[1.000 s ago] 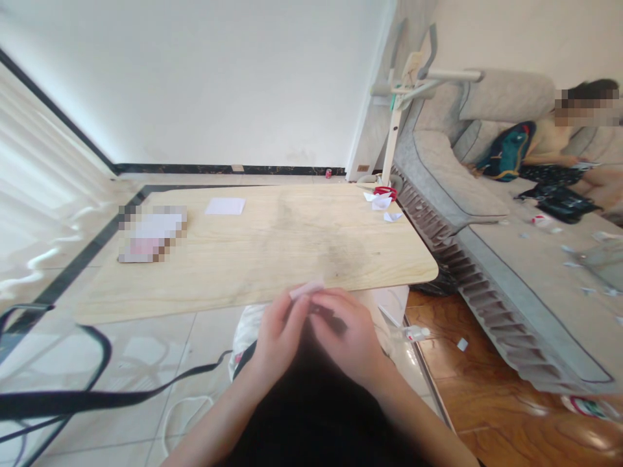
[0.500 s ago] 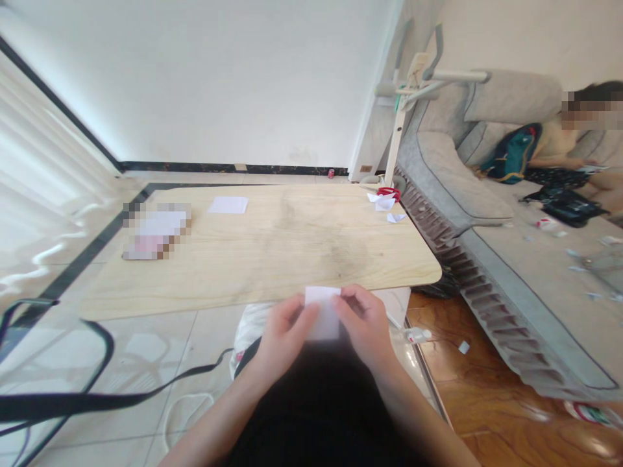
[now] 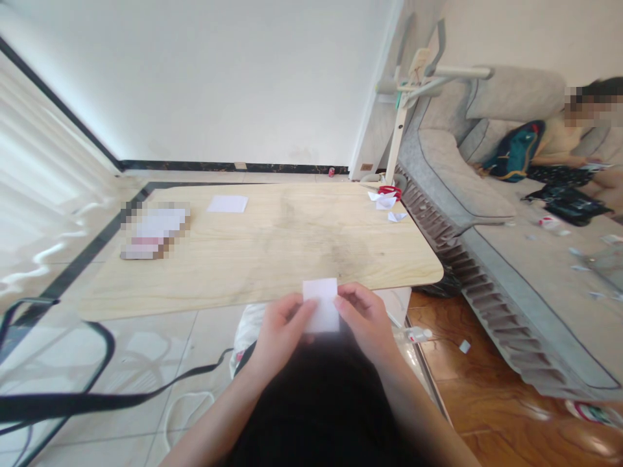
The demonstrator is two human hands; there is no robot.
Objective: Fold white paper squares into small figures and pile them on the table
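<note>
The left hand (image 3: 282, 327) and the right hand (image 3: 367, 321) share a small white sheet of paper (image 3: 321, 306), each with a narrow grip on its side edge, thumbs on the face toward the wearer. The paper is held over the lap, and its top overlaps the near edge of the desk (image 3: 253, 259) in view, so that the paper and fingers hide part of that edge. At the desk's far left lies a flat pile of white paper (image 3: 228, 203), with a blurred-out item (image 3: 158, 230) nearer the left end. Near the far right corner sit folded white paper pieces (image 3: 386, 203), just beside a red looped object (image 3: 390, 191) that they partly cover; one more folded piece (image 3: 396, 217) lies slightly nearer. A black strap (image 3: 73, 407) crosses the lower left toward the wearer, well clear of the hands. Right of the right hand, a clear bottle (image 3: 418, 334) and a small white scrap (image 3: 464, 346) are on the floor. Further right stands a grey sofa (image 3: 491, 194), bearing a teal backpack (image 3: 516, 152), a black bag (image 3: 574, 202) and a seated person (image 3: 557, 139)
</note>
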